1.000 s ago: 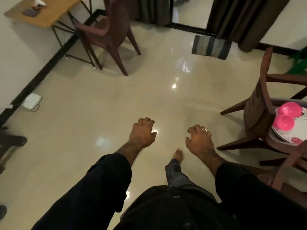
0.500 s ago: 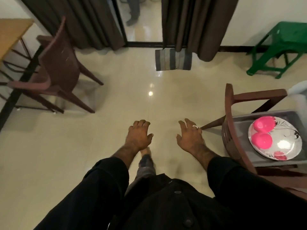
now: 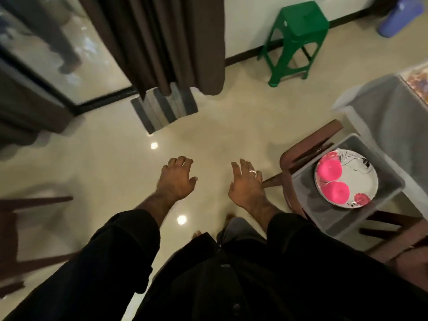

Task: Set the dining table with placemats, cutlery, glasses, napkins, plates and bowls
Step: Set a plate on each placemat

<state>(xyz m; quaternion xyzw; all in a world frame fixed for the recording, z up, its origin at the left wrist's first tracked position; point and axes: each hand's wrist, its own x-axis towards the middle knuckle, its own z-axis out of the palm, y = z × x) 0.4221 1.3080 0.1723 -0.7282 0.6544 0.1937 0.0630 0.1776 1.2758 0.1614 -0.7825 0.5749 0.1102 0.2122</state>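
From the head camera, both arms in black sleeves reach out over the glossy cream tiled floor (image 3: 97, 172). The left hand (image 3: 176, 181) hangs palm down with fingers loosely curled, holding nothing. The right hand (image 3: 247, 185), a ring on one finger, has its fingers spread and relaxed, also empty, just beside the dark wooden chair (image 3: 298, 154) on the right. On that chair sits a grey plastic tub (image 3: 361, 218), and in it lies a round white plate with red flower print (image 3: 361, 179) carrying two bright pink plastic bowls (image 3: 330, 169) turned upside down, side by side. Farther off stand a green plastic stool (image 3: 298, 31), dark brown curtains (image 3: 166, 38) and a grey striped doormat (image 3: 164, 107).
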